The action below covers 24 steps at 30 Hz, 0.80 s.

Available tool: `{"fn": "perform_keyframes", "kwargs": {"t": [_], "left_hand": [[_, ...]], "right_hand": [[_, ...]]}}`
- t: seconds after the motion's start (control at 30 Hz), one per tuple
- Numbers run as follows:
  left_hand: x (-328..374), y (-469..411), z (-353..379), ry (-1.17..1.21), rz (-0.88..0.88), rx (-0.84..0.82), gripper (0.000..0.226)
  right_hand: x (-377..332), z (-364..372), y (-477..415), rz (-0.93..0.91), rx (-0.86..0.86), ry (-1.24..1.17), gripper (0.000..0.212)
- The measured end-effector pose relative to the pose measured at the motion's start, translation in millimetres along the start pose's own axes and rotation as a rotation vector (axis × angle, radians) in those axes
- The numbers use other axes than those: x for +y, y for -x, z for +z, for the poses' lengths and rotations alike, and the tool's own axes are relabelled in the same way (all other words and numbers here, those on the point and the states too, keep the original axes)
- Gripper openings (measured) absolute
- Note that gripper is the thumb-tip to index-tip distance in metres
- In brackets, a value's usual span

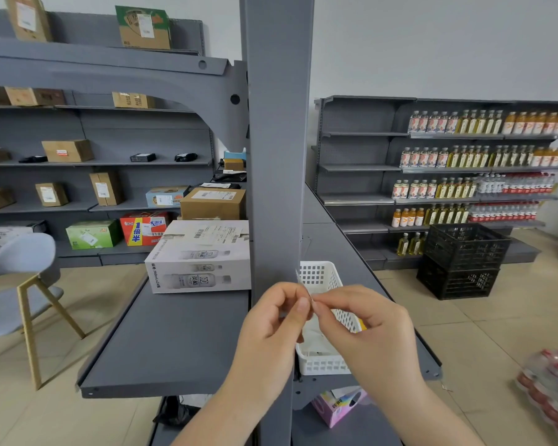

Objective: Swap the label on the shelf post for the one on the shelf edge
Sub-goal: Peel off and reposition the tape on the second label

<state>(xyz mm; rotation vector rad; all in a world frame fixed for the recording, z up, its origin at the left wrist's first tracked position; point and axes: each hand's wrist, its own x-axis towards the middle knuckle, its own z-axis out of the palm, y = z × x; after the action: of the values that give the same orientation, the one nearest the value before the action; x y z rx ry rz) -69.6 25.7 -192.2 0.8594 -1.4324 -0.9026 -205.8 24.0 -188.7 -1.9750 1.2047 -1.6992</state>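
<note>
A grey upright shelf post (pixel 276 156) rises through the middle of the view. Right in front of its lower part, my left hand (pixel 273 320) and my right hand (pixel 364 320) meet fingertip to fingertip. Between them they pinch a small, thin, pale label (pixel 303 284), seen nearly edge-on and sticking up from the fingers. Its printed side is not visible. The grey shelf (pixel 161 342) spreads out to the left below my hands, and its front edge (pixel 149 391) shows no label that I can make out.
A white perforated basket (pixel 322 358) sits on the shelf just behind my hands. A white carton of bottles (pixel 203 255) stands on the shelf to the left. A grey chair (pixel 16 284), black crates (pixel 464 259) and a pink box (pixel 339 407) stand around.
</note>
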Motion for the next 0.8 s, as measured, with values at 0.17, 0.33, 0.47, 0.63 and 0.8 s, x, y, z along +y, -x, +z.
{"fn": "perform_keyframes", "kwargs": {"t": [0.17,0.33,0.47,0.63,0.8], "left_hand": [[2,-2,-5,-0.088,0.036,0.025,0.014],[4,-5,-8,-0.16,0.055,0.051,0.018],[6,-5,-7,-0.156,0.042,0.066,0.021],[7,-6,-7,-0.177,0.025,0.085,0.023],[6,-7,-6,-0.223,0.015,0.112,0.023]], "right_hand": [[5,-1,-1,-0.21,0.045,0.204,0.014],[12,0,-1,-0.337,0.07,0.303,0.013],[16,1,0,-0.372,0.054,0.344,0.013],[17,1,0,-0.393,0.018,0.351,0.015],[19,2,1,-0.396,-0.012,0.382,0.017]]}}
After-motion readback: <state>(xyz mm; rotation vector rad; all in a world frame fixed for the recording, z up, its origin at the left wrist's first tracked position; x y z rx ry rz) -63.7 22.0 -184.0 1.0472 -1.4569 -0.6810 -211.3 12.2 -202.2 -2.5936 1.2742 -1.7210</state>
